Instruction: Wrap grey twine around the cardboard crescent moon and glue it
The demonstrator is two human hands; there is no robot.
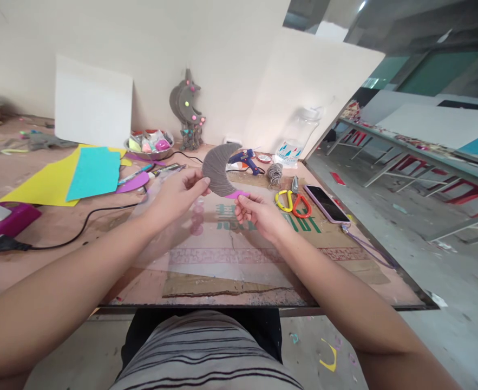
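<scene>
A crescent moon wrapped in grey yarn is held up over the table between my hands. Its lower right tip shows bare purple foam. My left hand pinches the outer curve between thumb and fingers. With thumb and forefinger, my right hand grips the purple tip. Behind the moon lies a blue glue gun. To its right sits a ball of grey yarn, and scissors with yellow and orange handles rest close to my right hand.
A finished moon ornament leans on the wall. A bowl of pompoms, yellow and turquoise foam sheets and a power strip are at left. A phone and a plastic jar stand right. Printed cardboard covers the front.
</scene>
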